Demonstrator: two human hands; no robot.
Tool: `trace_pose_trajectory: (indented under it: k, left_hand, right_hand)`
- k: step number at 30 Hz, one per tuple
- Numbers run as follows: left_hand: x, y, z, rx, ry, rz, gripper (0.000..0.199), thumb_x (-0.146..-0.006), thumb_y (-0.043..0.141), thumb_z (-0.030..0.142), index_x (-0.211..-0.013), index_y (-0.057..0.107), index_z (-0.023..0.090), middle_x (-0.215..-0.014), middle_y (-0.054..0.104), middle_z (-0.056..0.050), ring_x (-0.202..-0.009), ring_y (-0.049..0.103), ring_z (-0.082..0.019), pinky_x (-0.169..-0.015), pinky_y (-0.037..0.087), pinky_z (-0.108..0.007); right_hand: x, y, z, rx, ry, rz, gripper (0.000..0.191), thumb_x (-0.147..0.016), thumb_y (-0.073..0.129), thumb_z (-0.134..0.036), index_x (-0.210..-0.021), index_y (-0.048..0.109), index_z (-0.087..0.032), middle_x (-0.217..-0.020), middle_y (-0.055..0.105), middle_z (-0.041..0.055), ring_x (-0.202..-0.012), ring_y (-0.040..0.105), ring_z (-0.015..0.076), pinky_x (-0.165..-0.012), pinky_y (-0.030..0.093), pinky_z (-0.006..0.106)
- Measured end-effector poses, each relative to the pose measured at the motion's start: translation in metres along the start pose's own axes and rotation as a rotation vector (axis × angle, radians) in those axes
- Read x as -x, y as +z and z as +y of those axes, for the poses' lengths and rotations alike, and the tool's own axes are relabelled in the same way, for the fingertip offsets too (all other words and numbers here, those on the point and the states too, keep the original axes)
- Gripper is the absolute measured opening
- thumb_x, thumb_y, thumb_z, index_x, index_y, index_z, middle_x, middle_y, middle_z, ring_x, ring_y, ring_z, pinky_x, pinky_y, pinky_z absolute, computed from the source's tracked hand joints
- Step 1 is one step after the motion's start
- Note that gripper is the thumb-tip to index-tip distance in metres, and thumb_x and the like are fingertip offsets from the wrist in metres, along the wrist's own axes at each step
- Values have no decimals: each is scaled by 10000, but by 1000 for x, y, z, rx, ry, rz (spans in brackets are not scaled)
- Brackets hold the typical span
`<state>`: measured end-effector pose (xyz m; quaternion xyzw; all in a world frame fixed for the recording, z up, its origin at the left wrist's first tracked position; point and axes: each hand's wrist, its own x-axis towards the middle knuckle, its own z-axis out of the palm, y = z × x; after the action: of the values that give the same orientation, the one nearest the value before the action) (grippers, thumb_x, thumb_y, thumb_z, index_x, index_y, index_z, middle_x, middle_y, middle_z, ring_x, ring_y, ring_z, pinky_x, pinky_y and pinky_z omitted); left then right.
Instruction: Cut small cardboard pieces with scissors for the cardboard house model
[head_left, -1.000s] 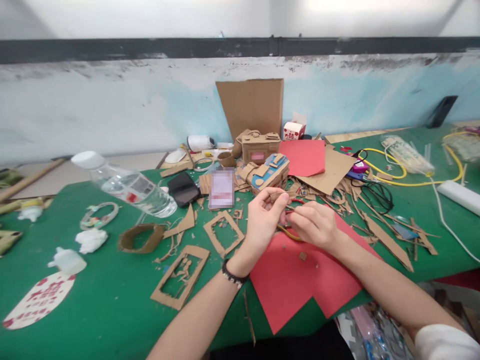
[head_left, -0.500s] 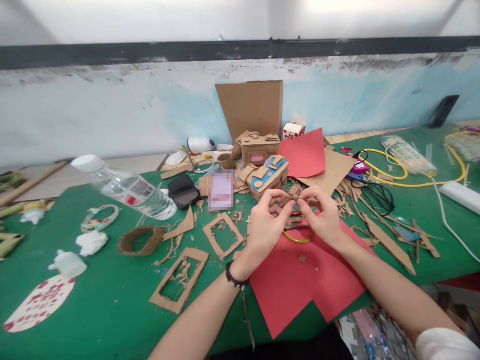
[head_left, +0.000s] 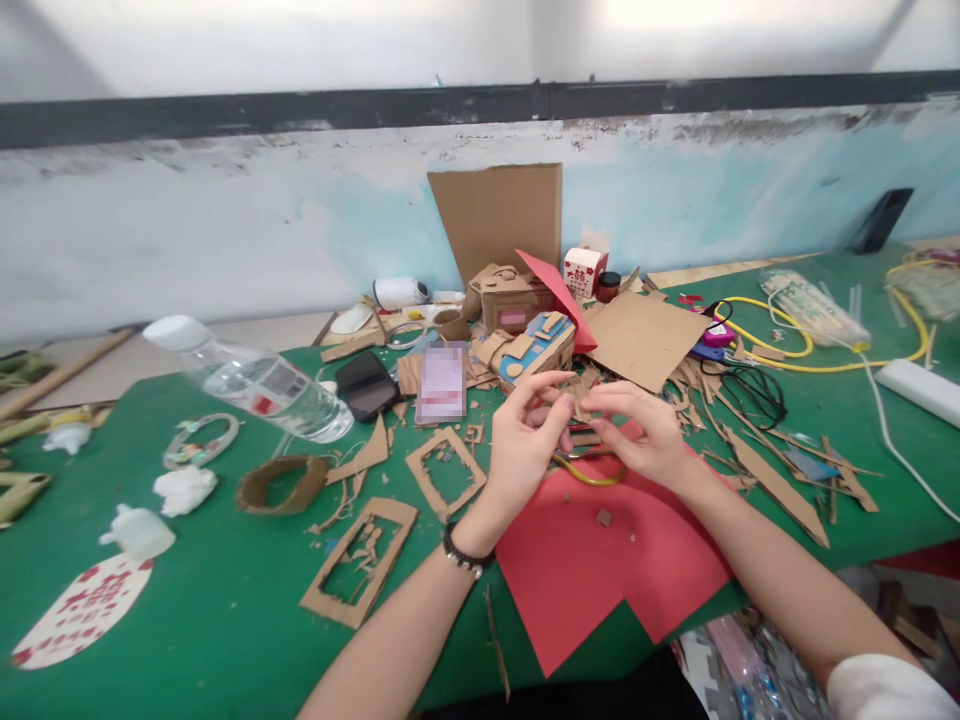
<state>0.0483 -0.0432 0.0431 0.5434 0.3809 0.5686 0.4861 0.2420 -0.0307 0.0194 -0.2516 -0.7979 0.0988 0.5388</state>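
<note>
My left hand (head_left: pixel 529 435) has its fingers closed round a small brown cardboard piece (head_left: pixel 579 398), held above red paper (head_left: pixel 592 560). On the piece's right side is my right hand (head_left: pixel 637 425), its thumb and fingers pinched at the edge of the same cardboard. The fingers partly hide the piece. Just under both hands, yellow-handled scissors (head_left: pixel 592 475) lie on the red paper. Behind the hands stands a blue and brown cardboard model (head_left: pixel 536 350), with a cardboard camera-like box (head_left: pixel 514 305) farther back.
On the green table (head_left: pixel 247 600) stand a tilted water bottle (head_left: pixel 262 385), a black case (head_left: pixel 366 385), cardboard frames (head_left: pixel 360 560) and a cardboard ring (head_left: pixel 281 485). Cardboard scraps (head_left: pixel 780 490), a yellow cable (head_left: pixel 825 368) and a white power strip (head_left: pixel 922 395) lie to the right.
The upright red sheet behind has swung left and folded, uncovering a small box and a dark jar. Both hands have shifted slightly, with the right fingers extended more.
</note>
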Motion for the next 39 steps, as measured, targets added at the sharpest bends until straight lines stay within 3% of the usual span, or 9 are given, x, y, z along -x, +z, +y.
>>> trace_pose_trajectory:
  k: [4,8,13,18,25,28,33,39]
  left_hand:
    - [-1,-1,-2,49,-14,-23,353,-937,813,449,-1168,731,195,-820,670,25,-462,629,-89,-469,514,-231]
    - [0,0,-2,66,-67,-55,380,-915,831,478,-1127,701,191,-788,679,24,-450,621,-94,-458,508,-227]
    - [-1,-1,-3,73,-73,-64,369,-916,828,476,-1120,694,200,-761,668,31,-443,620,-99,-449,507,-228]
    - [-1,0,-3,61,-86,-103,370,-923,818,496,-1109,692,202,-752,644,40,-453,622,-98,-446,478,-219]
    - [-1,5,-7,114,-178,-171,473,-933,778,621,-988,556,207,-729,677,43,-424,625,-102,-426,469,-205]
    - [-1,4,-9,93,-178,-170,475,-946,759,635,-950,563,202,-690,665,47,-427,623,-95,-432,457,-190]
    - [-3,2,-11,71,-182,-175,519,-923,758,690,-937,554,212,-665,664,50,-432,625,-104,-441,487,-200]
    - [-3,3,-11,109,-195,-170,519,-940,729,701,-1005,559,215,-673,634,66,-429,633,-107,-439,473,-204]
  right_hand:
    - [-4,-2,1,41,-55,-4,189,-1055,724,-187,-1226,763,-256,-1173,818,82,-1061,813,213,-934,696,376]
    - [0,1,3,43,19,14,80,-1070,717,-244,-1129,767,-263,-1185,817,78,-1064,816,216,-912,702,378]
    - [4,6,3,34,60,30,80,-1076,705,-251,-1135,753,-274,-1240,808,76,-1116,805,221,-952,688,400]
    - [5,10,2,74,93,58,67,-1078,698,-289,-1027,729,-259,-1094,778,70,-1014,784,228,-880,674,400]
    - [5,12,2,85,91,79,82,-1103,642,-263,-1035,685,-248,-1067,756,75,-1017,766,228,-870,658,392]
    - [4,12,3,82,71,67,53,-1104,642,-287,-1093,686,-258,-1128,755,85,-1069,768,237,-896,669,419]
    - [0,6,2,63,47,-1,54,-1076,688,-255,-1127,698,-268,-1405,746,122,-1261,756,265,-1044,662,496]
    - [-1,3,-1,67,62,9,89,-1054,715,-196,-1114,724,-260,-1388,780,118,-1260,773,262,-1058,667,481]
